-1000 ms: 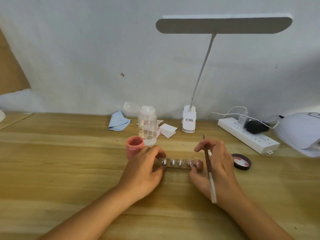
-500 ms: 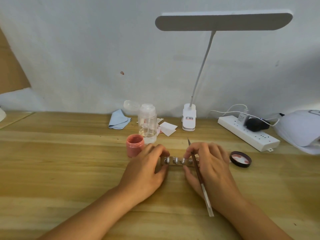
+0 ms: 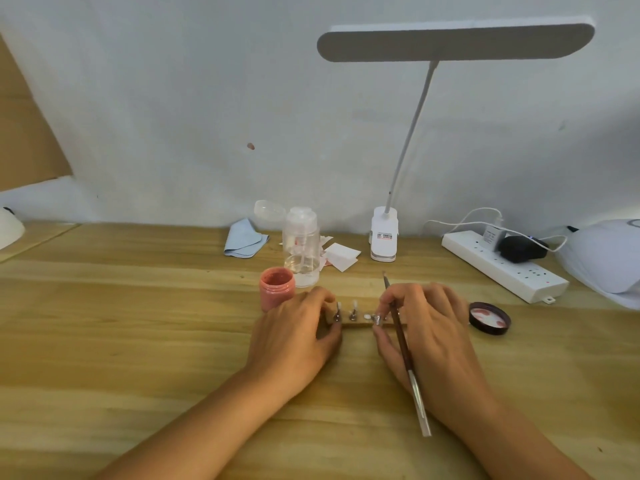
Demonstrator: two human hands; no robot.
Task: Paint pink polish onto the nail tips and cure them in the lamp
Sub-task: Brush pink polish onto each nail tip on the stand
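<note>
Count on the worktop (image 3: 138, 323): one holder strip (image 3: 356, 323), one brush (image 3: 403, 351), one open pink polish jar (image 3: 277, 289), one dark jar lid (image 3: 490, 318), one clear pump bottle (image 3: 300, 251), one blue cloth (image 3: 244, 239), one clip-on desk lamp (image 3: 383, 239), one power strip (image 3: 502, 266), and one white domed curing lamp (image 3: 609, 261) at the right edge of the frame. Loose white pads (image 3: 341, 256) lie behind the bottle; their number cannot be told.

The holder strip lies at centre frame. Four nail tips (image 3: 354, 306) show on it between the hands; any others are hidden under the fingers.

Left hand (image 3: 294, 337): fingers (image 3: 322, 299) curled over the strip's left end, gripping it, just beside the polish jar.

Right hand (image 3: 429, 334): fingers (image 3: 391, 296) bent down onto the strip's right end, with the brush held at the thumb. The brush crosses over the strip, one end pointing toward the upper frame and the pale end toward the lower frame. The jar lid lies just right of this hand. The curing lamp stands well apart from the strip.
</note>
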